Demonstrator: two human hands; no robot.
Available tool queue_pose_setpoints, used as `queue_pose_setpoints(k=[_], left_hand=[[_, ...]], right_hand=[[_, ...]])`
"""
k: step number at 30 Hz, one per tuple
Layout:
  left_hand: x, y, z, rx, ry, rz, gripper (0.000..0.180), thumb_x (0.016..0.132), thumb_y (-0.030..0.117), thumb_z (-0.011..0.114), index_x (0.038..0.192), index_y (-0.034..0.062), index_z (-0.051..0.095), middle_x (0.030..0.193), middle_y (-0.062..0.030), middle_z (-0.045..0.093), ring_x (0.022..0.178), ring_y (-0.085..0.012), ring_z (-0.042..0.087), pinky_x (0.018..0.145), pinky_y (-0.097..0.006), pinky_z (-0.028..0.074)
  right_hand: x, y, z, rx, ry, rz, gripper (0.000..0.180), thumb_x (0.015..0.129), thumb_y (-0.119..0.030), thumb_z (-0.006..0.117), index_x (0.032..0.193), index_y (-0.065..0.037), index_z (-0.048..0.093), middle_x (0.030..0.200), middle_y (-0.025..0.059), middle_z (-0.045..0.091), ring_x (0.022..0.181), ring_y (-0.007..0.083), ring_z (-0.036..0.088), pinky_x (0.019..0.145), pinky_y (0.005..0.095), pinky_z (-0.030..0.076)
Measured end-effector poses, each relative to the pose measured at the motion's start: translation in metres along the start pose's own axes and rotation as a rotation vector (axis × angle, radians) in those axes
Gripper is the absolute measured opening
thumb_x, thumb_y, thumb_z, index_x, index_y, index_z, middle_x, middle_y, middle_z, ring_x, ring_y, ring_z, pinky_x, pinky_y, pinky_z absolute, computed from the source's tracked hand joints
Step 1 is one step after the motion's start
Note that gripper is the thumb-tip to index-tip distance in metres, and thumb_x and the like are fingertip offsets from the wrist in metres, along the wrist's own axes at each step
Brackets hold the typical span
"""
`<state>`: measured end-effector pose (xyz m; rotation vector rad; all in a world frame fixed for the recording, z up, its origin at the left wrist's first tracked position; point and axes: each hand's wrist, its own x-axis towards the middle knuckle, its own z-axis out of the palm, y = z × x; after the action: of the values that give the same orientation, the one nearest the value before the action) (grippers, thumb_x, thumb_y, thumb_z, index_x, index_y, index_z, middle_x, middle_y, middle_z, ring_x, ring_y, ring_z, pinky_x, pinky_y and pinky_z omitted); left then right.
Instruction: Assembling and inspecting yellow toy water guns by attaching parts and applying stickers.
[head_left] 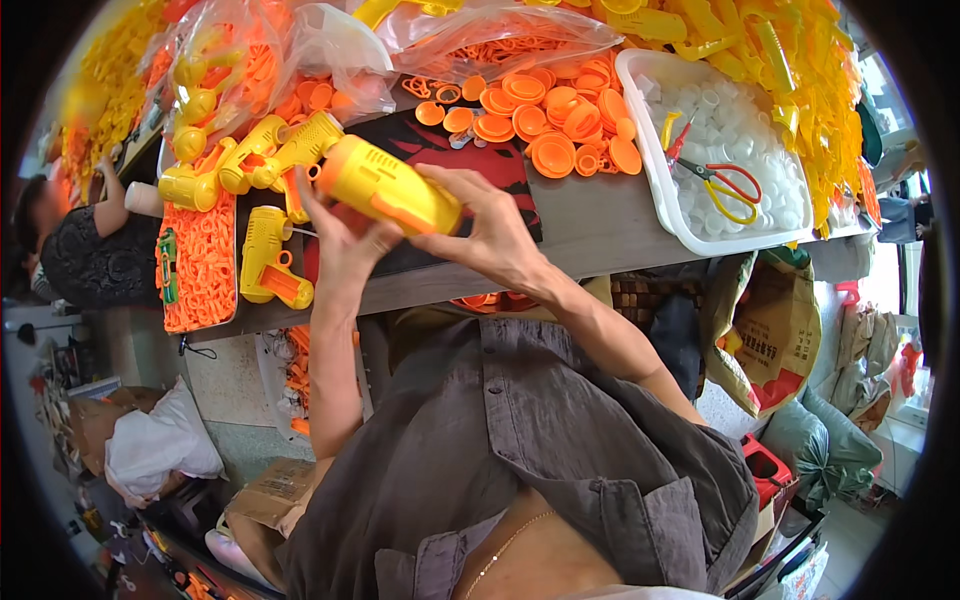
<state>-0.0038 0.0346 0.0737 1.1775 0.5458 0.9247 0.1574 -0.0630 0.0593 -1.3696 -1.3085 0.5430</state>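
Above the table's near edge, both hands hold a yellow toy gun [385, 190] with slotted sides and an orange ring at its left end. My left hand [345, 245] is closed about its left, lower part, the thumb against its underside; some of those fingers are hidden. My right hand [492, 228] grips the right end between thumb and fingers. Beside my left hand lie more yellow toy guns [265, 255], with orange triggers. Small orange parts [197, 265] fill a tray at the left. Orange round caps [555, 115] are piled beyond my right hand.
A white tub [655, 185] at the right holds clear plastic caps, with red-and-yellow-handled scissors [730, 190] on top. Yellow parts [770, 60] heap up behind it. Clear bags [500, 40] of orange parts lie at the back. A person [85, 235] sits at far left.
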Motion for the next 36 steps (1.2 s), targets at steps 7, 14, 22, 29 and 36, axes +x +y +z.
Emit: queue_pose_setpoints(k=[7,14,22,29,36], left_hand=[[0.001,0.012,0.002,1.561,-0.383,0.771,0.087,0.063,0.007,0.087,0.140,0.0086,0.046,0.134,-0.0152,0.049,0.128,-0.0328,0.045,0.111,-0.048,0.032],[-0.003,-0.006,-0.023,0.599,-0.150,0.175,0.066,0.075,0.009,0.084,0.129,0.0037,0.046,0.115,-0.0097,0.060,0.104,-0.0169,0.061,0.091,-0.031,0.051],[0.005,-0.004,-0.020,0.666,-0.169,0.331,0.069,0.071,0.016,0.087,0.128,0.0042,0.050,0.114,-0.0098,0.062,0.104,-0.0230,0.062,0.090,-0.036,0.051],[0.017,-0.030,-0.001,0.718,-0.192,0.481,0.064,0.066,0.019,0.089,0.119,0.0038,0.056,0.103,-0.0117,0.063,0.092,-0.0282,0.065,0.081,-0.036,0.053],[0.020,-0.035,0.022,0.804,-0.245,0.521,0.072,0.064,0.022,0.090,0.124,0.0048,0.054,0.111,-0.0159,0.065,0.095,-0.0317,0.067,0.080,-0.038,0.056]], right_hand=[[0.009,-0.001,-0.013,0.064,-0.143,0.068,0.049,0.082,-0.016,0.075,0.126,-0.002,0.059,0.110,0.0139,0.066,0.103,0.0227,0.063,0.092,0.0345,0.049],[0.047,0.077,-0.057,-1.067,0.214,-0.297,0.016,0.079,-0.018,0.072,0.090,-0.007,0.067,0.098,0.0065,0.061,0.096,0.0258,0.055,0.084,0.0408,0.041],[0.093,0.072,-0.096,-0.315,-0.075,0.268,0.028,0.088,-0.030,0.068,0.098,-0.003,0.071,0.091,0.0093,0.067,0.087,0.0186,0.062,0.077,0.0321,0.047],[0.067,0.003,-0.065,0.592,-0.159,0.472,0.032,0.100,-0.030,0.057,0.115,-0.003,0.063,0.100,-0.0009,0.063,0.090,0.0072,0.058,0.082,0.0248,0.046],[0.033,-0.001,-0.035,-0.533,-0.033,-0.014,0.027,0.103,-0.021,0.042,0.113,-0.003,0.059,0.110,0.0079,0.062,0.108,0.0249,0.056,0.096,0.0383,0.040]])
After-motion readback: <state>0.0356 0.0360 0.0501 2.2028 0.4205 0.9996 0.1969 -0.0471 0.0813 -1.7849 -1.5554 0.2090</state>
